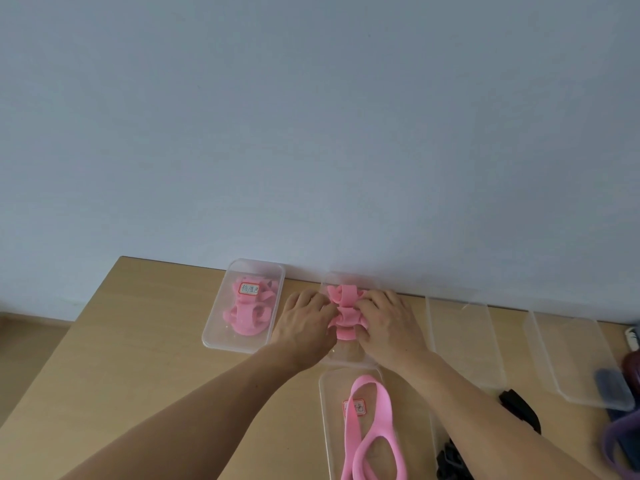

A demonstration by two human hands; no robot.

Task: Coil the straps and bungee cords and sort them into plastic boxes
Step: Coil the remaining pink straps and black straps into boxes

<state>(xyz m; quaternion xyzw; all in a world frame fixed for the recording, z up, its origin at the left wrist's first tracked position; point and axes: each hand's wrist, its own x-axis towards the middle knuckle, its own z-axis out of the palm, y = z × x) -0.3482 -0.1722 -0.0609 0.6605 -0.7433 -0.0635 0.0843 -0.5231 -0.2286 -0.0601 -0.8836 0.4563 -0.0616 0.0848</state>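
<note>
Done: filled box, centre-left.
Hands: left hand, right hand pinch pink bundle in middle box.
Left: loose pink strap, dark straps lower right.

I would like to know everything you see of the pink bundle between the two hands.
The bundle is a flat pink strap, soft and elastic-looking, folded into several loops. It is over a clear box by the wall; whether it rests on the bottom is hidden. The left hand and right hand pinch it from either side.
</note>
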